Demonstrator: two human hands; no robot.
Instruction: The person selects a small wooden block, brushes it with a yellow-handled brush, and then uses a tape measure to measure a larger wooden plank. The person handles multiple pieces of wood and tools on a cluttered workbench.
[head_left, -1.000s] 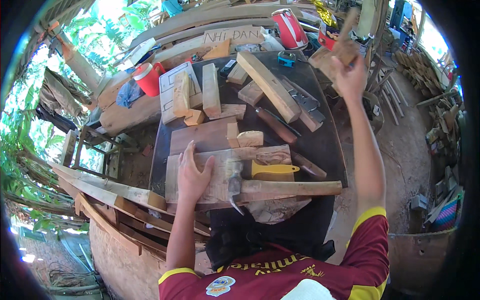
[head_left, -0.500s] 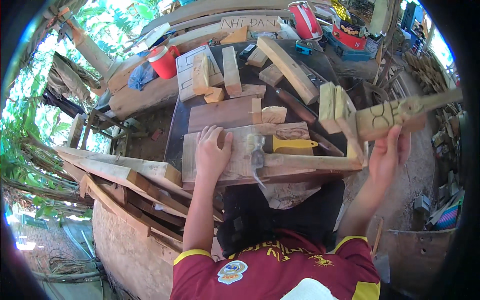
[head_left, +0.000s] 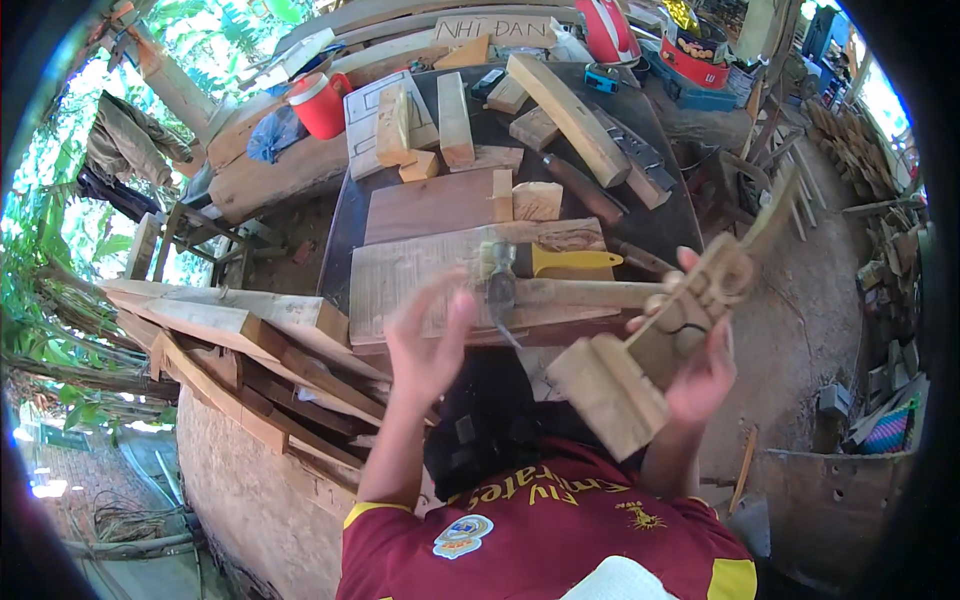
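Carving (head_left: 702, 283) slanted in the right grip (head_left: 700, 385), left grip (head_left: 428, 345) empty

At the lower left of the frame, long beams (head_left: 200, 315) lie beside the dark counter (head_left: 648, 115), presumably because they are too long to share its top. At the upper left stands a red jug (head_left: 318, 105), apart from the wooden blocks (head_left: 455, 125) to its right. Those sit toward the far side, which leaves the near edge to a wide plank (head_left: 388, 290).

The left grip, blurred, shows over that plank, fingers apart and nothing between them; whether it touches the wood cannot be told. Just right of it, a claw hammer (head_left: 590, 293) lies across the plank, head leftward, with a yellow-handled brush (head_left: 575, 260) close along its far side, both probably laid there for easy reach.

Right of centre, the carving is held up near the counter's near right corner, its stepped base toward the lower left and its narrow end toward the upper right. The right grip is clamped around its middle, fingers on one side and thumb on the other, a hold that seems to balance broad base against slim tip.
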